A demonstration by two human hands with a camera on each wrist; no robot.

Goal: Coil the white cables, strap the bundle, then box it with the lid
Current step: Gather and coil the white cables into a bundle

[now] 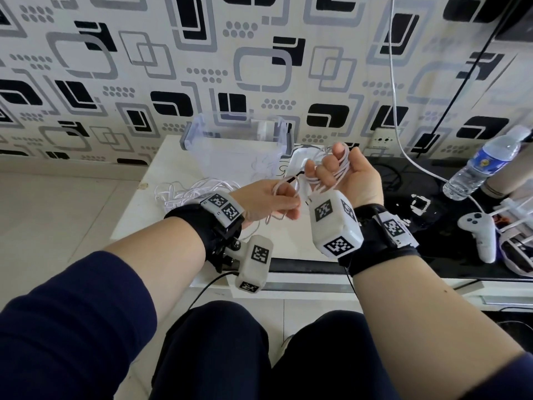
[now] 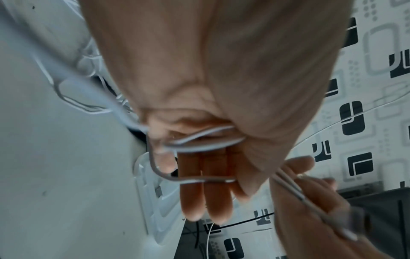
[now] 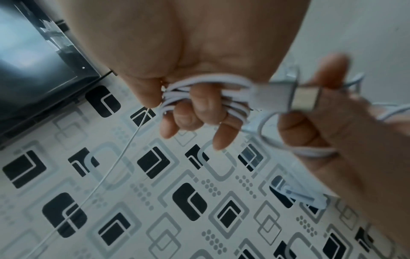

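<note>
- Right hand (image 1: 347, 176), palm up above the tabletop (image 1: 161, 180), has fingers (image 3: 200, 106) curled through a coiled white cable (image 3: 235, 108).
- Left hand (image 1: 269, 199) pinches the cable's loose end between thumb and fingers (image 2: 204, 189).
- More white cables (image 1: 196, 190) lie on the tabletop before a clear box (image 1: 230, 145).

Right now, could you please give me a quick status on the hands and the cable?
Right hand holds cable coil round its fingers. Left hand pinches the plug end. More loose cable on table; nothing blocking.
</note>
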